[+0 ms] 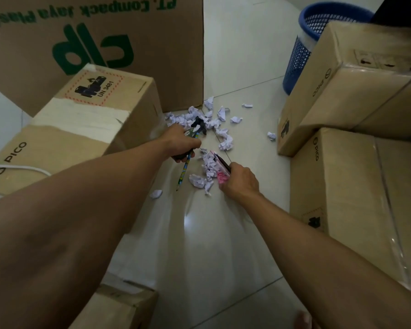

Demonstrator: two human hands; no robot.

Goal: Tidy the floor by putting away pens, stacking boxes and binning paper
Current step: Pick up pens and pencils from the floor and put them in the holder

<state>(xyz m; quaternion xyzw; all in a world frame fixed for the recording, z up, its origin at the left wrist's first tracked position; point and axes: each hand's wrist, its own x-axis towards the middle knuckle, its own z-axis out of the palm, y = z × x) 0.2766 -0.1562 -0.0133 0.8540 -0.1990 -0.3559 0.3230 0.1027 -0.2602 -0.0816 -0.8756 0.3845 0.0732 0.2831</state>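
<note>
My left hand point(179, 143) grips a bunch of pens and pencils point(188, 160); a patterned pencil sticks down out of the fist and dark caps stick up. My right hand point(239, 182) holds a pink pen and a dark pen point(221, 162) just above the floor. Several crumpled white paper balls point(214, 124) lie scattered on the tiles between and beyond both hands. A blue mesh bin point(301, 46) stands at the far right.
Brown cardboard boxes ring the spot: a large printed one point(109, 32) at the back, a PICO box point(81, 119) at left, two PICO boxes point(356, 100) point(356, 186) at right, another point(119, 307) near my knees. A white cable point(19, 167) lies on the left box.
</note>
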